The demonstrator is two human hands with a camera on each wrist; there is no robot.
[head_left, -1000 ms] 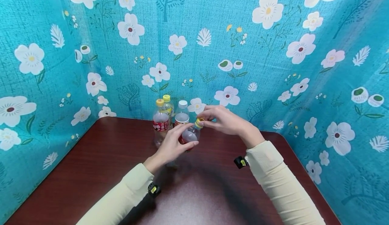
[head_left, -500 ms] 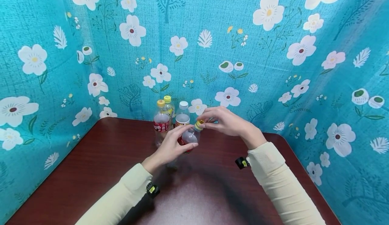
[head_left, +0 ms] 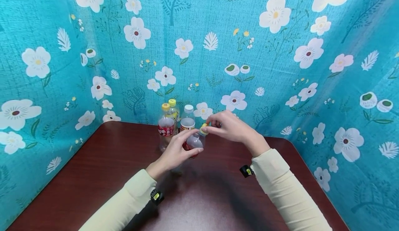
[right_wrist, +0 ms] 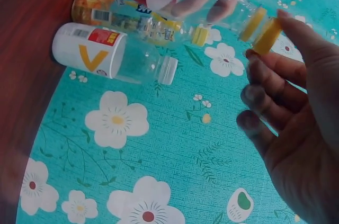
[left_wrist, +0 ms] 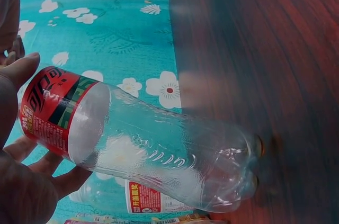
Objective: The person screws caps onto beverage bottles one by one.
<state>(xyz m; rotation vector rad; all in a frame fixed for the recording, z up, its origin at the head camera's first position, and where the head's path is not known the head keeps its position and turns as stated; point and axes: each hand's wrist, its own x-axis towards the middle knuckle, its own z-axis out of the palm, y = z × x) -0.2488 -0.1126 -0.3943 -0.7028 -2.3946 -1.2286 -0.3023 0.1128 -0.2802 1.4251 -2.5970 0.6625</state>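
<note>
My left hand (head_left: 178, 148) grips an empty clear plastic bottle (left_wrist: 148, 134) round its red label, thumb on one side and fingers on the other. In the left wrist view the bottle's base reaches down to the dark red table. At the bottle's neck, my right hand (head_left: 230, 126) pinches a yellow cap (right_wrist: 267, 36) between thumb and index finger. A yellow ring (right_wrist: 253, 24) circles the neck just below the cap, with a narrow gap between them in the right wrist view. The other right fingers curl loosely beside it.
Close behind the held bottle stand an orange-capped bottle with a red label (head_left: 166, 130), a yellow-capped bottle (head_left: 173, 110) and a white-capped bottle (head_left: 188, 116). A blue flowered cloth (head_left: 199, 58) walls the table (head_left: 93, 161) at the back and sides.
The right fingers have shifted round the yellow cap and the wrist has turned a little. My left hand keeps its hold on the bottle in nearly the same place.
</note>
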